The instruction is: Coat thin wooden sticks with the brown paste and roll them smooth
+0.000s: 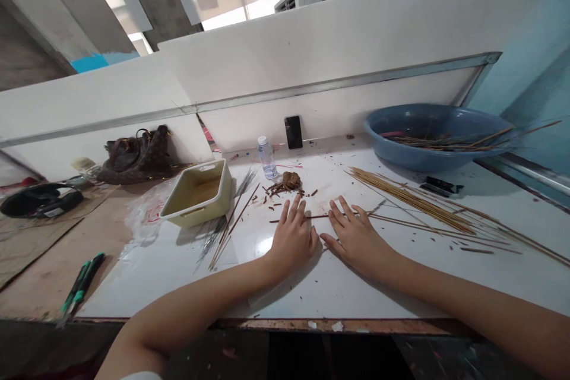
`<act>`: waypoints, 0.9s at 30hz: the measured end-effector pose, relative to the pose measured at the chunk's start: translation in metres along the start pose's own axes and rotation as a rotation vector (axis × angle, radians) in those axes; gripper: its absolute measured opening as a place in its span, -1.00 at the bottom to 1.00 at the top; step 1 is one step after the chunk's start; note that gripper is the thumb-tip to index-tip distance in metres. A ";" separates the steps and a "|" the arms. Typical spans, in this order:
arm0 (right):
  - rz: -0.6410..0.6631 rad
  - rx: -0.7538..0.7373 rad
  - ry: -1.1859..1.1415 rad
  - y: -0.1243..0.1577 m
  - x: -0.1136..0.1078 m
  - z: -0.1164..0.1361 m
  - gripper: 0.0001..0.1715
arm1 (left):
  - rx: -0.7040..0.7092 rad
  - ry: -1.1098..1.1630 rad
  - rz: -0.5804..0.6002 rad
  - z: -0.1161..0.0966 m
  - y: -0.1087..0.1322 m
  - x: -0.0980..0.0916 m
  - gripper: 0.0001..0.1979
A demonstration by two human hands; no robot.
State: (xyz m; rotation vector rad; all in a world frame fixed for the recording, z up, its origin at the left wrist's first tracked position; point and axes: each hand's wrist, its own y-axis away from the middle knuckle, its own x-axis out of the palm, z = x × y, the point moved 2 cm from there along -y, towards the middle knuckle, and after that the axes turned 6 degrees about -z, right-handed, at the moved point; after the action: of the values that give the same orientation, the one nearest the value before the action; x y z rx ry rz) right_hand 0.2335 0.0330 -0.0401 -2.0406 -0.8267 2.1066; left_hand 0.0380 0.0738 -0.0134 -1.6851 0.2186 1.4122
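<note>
My left hand (291, 236) lies flat on the white table (312, 291), fingers stretched out. My right hand (354, 236) lies flat beside it, fingers spread. Both rest on a thin brown stick (318, 217) that runs across under the fingers. Just beyond the hands are a small brown lump (291, 179) and scattered brown bits (278, 190). A bundle of long bamboo sticks (414, 199) fans out to the right of my right hand. Another few thin sticks (231, 222) lie to the left.
A cream tray (200, 193) stands at the left. Behind are a water bottle (266, 156), a phone (293, 132) leaning on the wall, and a blue basin (427, 130) with sticks. A brown bag (138, 157) and green-handled tools (82, 285) lie at the left.
</note>
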 end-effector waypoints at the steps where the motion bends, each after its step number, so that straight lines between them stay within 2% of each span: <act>1: 0.007 0.020 0.000 -0.001 0.002 -0.002 -0.15 | -0.026 0.006 0.013 0.001 0.000 0.002 -0.50; 5: 0.064 0.093 0.003 -0.004 0.010 -0.009 -0.10 | -0.123 0.014 0.078 0.006 0.000 0.009 -0.43; 11: 0.016 0.004 -0.003 -0.004 -0.009 0.004 -0.20 | -0.004 0.004 0.007 0.001 -0.001 -0.002 -0.57; 18: 0.035 0.097 -0.020 -0.010 0.002 -0.009 -0.16 | -0.111 0.042 0.071 0.006 0.000 0.010 -0.43; 24: -0.002 0.003 -0.045 -0.010 -0.013 -0.002 -0.27 | 0.017 0.036 0.021 0.001 0.000 0.000 -0.54; 27: 0.034 0.033 -0.024 -0.012 -0.010 -0.006 -0.25 | -0.046 0.033 0.045 0.004 0.000 0.002 -0.49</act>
State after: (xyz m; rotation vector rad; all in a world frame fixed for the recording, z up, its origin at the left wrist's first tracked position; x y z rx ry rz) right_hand 0.2364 0.0405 -0.0261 -2.0305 -0.7610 2.1517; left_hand 0.0355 0.0771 -0.0149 -1.7524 0.2454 1.4331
